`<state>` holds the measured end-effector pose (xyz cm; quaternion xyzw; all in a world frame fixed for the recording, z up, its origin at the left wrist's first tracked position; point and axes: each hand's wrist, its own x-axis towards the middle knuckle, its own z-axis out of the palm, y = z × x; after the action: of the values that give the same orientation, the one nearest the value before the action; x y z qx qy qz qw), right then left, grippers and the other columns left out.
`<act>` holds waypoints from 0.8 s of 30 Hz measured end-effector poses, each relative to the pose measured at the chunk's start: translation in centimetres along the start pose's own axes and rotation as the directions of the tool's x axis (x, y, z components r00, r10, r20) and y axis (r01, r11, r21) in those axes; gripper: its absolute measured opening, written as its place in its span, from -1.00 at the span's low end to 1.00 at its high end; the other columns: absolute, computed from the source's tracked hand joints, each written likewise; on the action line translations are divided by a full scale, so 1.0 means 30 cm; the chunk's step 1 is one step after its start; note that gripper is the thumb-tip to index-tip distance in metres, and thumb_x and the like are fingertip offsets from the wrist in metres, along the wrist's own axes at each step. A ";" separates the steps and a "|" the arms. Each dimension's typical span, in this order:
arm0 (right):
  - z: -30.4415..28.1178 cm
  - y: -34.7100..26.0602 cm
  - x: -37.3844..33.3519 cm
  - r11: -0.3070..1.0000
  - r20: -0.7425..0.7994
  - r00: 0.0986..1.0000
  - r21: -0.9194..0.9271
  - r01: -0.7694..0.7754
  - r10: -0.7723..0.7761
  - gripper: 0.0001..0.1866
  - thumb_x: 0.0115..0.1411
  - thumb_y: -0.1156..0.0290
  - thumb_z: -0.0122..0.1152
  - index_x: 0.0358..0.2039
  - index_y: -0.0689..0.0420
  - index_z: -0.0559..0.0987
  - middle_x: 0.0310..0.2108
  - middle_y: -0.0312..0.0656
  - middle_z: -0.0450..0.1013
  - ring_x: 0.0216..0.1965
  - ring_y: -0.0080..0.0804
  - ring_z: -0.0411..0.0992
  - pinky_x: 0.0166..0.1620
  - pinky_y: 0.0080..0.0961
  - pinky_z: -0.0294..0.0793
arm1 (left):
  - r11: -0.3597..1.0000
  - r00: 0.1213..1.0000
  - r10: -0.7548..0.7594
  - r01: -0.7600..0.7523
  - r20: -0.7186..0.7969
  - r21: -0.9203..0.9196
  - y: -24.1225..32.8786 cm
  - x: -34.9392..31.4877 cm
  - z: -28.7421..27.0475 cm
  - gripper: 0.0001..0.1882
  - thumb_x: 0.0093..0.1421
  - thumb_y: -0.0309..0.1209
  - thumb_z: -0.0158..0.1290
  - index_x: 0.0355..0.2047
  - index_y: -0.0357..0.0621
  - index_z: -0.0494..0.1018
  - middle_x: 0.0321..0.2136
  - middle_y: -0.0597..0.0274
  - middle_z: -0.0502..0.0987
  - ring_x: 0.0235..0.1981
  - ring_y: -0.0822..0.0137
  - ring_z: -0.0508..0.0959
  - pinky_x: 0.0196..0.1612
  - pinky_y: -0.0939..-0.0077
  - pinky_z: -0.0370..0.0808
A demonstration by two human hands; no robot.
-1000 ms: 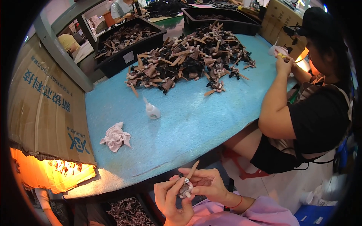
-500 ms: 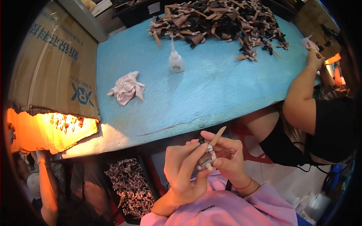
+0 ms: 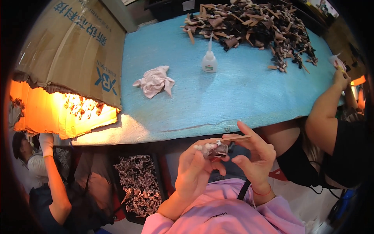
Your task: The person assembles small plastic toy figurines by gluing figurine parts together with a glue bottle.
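A small figurine (image 3: pixel 219 150) with a grey-brown body, pale rounded limbs and a flat wood-coloured blade-like piece lies tilted sideways above my lap. My left hand (image 3: pixel 190 167) pinches it by the pale limbs, between thumb and fingers. Beside it, my right hand (image 3: pixel 255 160) is open, index finger stretched up and thumb held apart. The flat piece points across toward the right fingers; whether they touch it I cannot tell. On the blue tabletop (image 3: pixel 187 101) stand a white squeeze bottle (image 3: pixel 209 62) with a thin nozzle and, left of it, a crumpled pink cloth (image 3: pixel 155 82).
Many similar figurines form a pile (image 3: pixel 253 27) at the far side. A torn cardboard box (image 3: pixel 74 50) covers a lit area at left. Below the table edge sits a black tray (image 3: pixel 159 175) of small parts. Co-workers' arms (image 3: pixel 325 103) are at right and left (image 3: pixel 56 183).
The figurine has turned from upright to sideways in my left hand. My right hand has come off its body and spread its fingers. The whole view has shifted.
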<state>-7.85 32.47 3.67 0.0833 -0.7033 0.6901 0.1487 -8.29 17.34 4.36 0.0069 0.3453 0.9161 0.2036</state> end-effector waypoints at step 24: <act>0.000 -0.050 0.053 0.924 0.097 0.974 -0.310 0.223 -0.203 -0.65 -0.33 0.52 0.39 -0.44 0.31 0.53 -0.47 -0.10 0.50 -0.65 -0.46 0.37 -0.58 -0.64 0.33 | 0.645 0.886 -0.442 0.424 0.141 -0.636 0.012 -0.003 -0.011 -0.57 0.25 -0.01 -0.30 0.02 0.07 0.16 -0.25 0.14 0.43 -0.33 0.05 0.50 -0.46 0.27 0.42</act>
<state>-8.85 32.57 5.59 0.1558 -0.7966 0.5443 0.2119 -8.39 16.85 4.35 -0.1592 -0.0005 0.9021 0.4011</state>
